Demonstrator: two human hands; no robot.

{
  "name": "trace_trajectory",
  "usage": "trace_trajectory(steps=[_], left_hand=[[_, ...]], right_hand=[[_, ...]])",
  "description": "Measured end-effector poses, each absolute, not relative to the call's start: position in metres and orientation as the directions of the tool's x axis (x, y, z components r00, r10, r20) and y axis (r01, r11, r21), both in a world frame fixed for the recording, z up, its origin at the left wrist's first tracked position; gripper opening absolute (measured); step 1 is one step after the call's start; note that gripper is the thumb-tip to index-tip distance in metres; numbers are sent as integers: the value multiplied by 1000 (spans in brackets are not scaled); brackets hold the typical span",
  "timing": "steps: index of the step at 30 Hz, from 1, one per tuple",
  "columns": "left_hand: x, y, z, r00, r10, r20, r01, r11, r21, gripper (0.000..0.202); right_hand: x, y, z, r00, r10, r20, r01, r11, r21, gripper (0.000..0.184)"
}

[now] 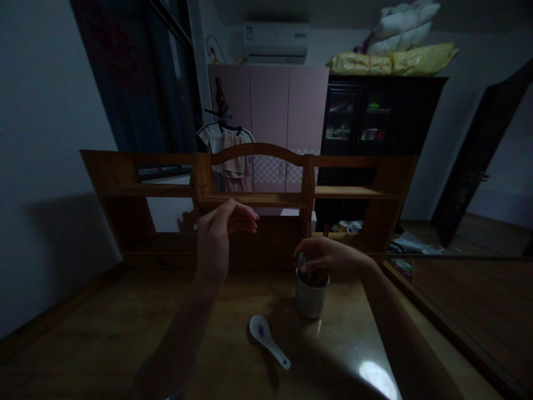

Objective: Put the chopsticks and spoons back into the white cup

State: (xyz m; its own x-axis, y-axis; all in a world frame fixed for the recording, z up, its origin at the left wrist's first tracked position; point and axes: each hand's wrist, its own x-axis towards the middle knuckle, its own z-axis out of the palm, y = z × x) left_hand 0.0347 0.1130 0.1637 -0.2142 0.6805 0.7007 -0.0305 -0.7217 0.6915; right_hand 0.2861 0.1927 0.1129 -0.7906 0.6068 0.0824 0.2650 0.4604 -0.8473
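A white soup spoon [268, 341] with a dark blue mark in its bowl lies on the wooden desk top, its handle pointing toward the lower right. Beyond it to the right stands a light-coloured cup [311, 297] holding several utensils, one with a dark upright handle. My right hand [327, 256] reaches over the cup's rim, fingers bent down around a shiny, slim utensil [301, 259] whose kind I cannot make out. My left hand [222, 233] hangs in the air left of the cup, fingers loosely curved to the right and holding nothing.
A wooden shelf unit [258, 199] runs along the back of the desk [216, 344]. Behind it are clothes on a rack [227, 144], a pink wardrobe [270, 105] and a dark cabinet [383, 122]. A wall [50, 222] borders the desk's left side. The room is dim.
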Motion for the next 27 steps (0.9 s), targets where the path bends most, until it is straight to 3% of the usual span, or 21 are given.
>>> trace_trajectory(steps=[20,25,27], left_hand=[[30,112,167,-231,669,706,-44,-733,679,39],[29,113,167,-244,666,705,-62,-736,674,39],[28,113,168,-246,667,703,-63,-735,675,39]], right_hand=[[279,181,117,-829,559,18,336,523,-783,45],[283,183,118,-799,602,12,387,529,-755,49],[285,174,128,-723,684,96,417,544,-728,49]])
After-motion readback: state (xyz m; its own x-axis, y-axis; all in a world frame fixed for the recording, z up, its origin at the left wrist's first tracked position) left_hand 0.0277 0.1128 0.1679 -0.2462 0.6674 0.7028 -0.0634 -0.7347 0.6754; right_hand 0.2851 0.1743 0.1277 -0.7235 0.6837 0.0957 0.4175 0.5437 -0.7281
